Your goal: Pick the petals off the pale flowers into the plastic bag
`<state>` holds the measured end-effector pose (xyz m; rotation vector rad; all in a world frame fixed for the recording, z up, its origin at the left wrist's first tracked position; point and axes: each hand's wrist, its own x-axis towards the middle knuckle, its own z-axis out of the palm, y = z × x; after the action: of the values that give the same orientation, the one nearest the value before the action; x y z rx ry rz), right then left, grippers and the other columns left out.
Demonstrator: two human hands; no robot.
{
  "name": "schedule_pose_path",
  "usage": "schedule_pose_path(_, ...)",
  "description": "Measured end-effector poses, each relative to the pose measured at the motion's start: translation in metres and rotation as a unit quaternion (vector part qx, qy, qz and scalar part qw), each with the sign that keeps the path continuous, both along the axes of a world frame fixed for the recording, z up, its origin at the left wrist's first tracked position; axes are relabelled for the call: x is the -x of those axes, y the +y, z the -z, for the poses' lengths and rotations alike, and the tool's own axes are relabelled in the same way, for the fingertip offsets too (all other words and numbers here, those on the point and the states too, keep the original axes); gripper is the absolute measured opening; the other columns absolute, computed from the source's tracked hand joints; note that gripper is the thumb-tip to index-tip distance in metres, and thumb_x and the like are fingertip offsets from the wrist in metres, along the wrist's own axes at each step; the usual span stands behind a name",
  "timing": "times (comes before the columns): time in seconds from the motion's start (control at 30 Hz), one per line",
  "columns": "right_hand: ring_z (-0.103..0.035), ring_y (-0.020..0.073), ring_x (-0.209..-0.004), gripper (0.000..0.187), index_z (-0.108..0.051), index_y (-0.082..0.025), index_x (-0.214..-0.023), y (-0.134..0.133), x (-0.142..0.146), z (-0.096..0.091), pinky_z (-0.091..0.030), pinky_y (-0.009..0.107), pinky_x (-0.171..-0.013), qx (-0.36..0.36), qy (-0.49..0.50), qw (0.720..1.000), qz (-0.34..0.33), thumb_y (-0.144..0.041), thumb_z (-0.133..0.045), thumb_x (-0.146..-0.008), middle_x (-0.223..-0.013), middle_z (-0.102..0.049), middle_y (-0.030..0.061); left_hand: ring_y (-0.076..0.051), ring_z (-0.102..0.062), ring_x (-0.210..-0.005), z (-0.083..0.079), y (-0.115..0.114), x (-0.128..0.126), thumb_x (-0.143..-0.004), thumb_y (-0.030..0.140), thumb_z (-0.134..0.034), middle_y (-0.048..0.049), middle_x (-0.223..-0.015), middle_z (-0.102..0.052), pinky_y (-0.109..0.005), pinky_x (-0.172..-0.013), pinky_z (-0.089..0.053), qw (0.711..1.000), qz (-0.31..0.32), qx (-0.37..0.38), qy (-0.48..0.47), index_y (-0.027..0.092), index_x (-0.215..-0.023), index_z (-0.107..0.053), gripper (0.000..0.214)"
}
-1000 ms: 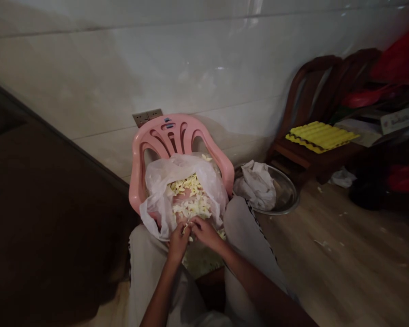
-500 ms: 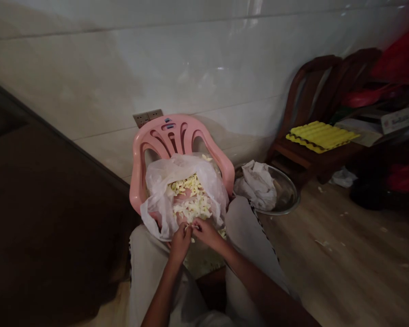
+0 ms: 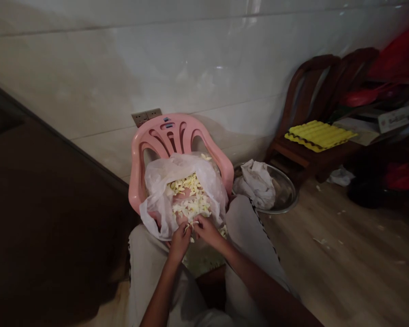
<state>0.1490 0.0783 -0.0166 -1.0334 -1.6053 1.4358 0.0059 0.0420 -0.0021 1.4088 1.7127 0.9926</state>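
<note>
Between my knees, my left hand and my right hand meet at the front edge of a small pink plastic chair. Both are closed in a pinch on a thin, pale petal-like piece; its exact kind is too small to make out. Just beyond my fingers lies a heap of loose whitish petal-like pieces. Farther back, yellower pieces sit in the mouth of a translucent white plastic bag spread over the chair seat.
Right of the chair stands a metal basin with a crumpled pale bag inside. A wooden chair holds a yellow egg tray. A dark panel rises at my left. Pale scraps dot the floor.
My fingertips have shifted slightly, and the thin pale piece between them shows more now. The whole view has moved a little; the heaps look the same.
</note>
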Motion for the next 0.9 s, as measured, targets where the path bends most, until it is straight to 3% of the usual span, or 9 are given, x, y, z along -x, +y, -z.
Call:
schedule_pose_path(0.17,-0.053,0.0112,-0.051,0.008,-0.046,-0.023,-0.082,0.0,-0.003,-0.001,-0.039,0.02,-0.051,-0.001,-0.003,1.0,-0.026,-0.022,-0.048,-0.089,-0.061,-0.048,-0.0079,-0.021,-0.066,-0.074,-0.001,-0.001,0.0,-0.086,0.046,-0.05,-0.0031,-0.079,-0.071,-0.03,-0.072,-0.05,1.0,0.024,0.009,-0.008,0.017,-0.099,-0.07,0.038)
schedule_pose_path(0.4,-0.052,0.011,-0.056,0.01,-0.045,-0.023,-0.079,-0.004,-0.011,-0.011,-0.035,0.02,-0.053,-0.052,-0.049,0.996,-0.056,-0.02,-0.05,-0.087,-0.065,-0.047,-0.0072,-0.02,-0.063,-0.069,-0.008,-0.001,0.0,-0.082,0.044,-0.05,0.0012,-0.067,-0.065,-0.028,-0.067,-0.047,0.999,0.036,0.023,0.01,0.019,-0.078,-0.068,0.03)
schedule_pose_path(0.57,-0.049,0.0124,-0.061,0.013,-0.045,-0.022,-0.077,-0.006,-0.012,-0.017,-0.033,0.021,-0.057,-0.091,-0.068,0.992,-0.05,-0.016,-0.051,-0.087,-0.064,-0.048,-0.0061,-0.021,-0.064,-0.072,-0.008,0.001,0.001,-0.077,0.045,-0.052,0.0001,-0.07,-0.067,-0.028,-0.069,-0.047,0.999,0.031,0.037,-0.003,0.019,-0.081,-0.069,0.031)
schedule_pose_path(0.9,-0.051,0.0123,-0.058,0.011,-0.049,-0.022,-0.08,-0.008,-0.01,-0.021,-0.033,0.021,-0.057,-0.082,-0.07,0.993,-0.047,-0.016,-0.05,-0.09,-0.065,-0.051,-0.0059,-0.016,-0.051,-0.053,-0.003,0.001,0.002,-0.075,0.055,-0.051,0.0032,-0.057,-0.054,-0.025,-0.052,-0.04,0.996,0.023,0.074,-0.045,0.019,-0.071,-0.063,0.039)
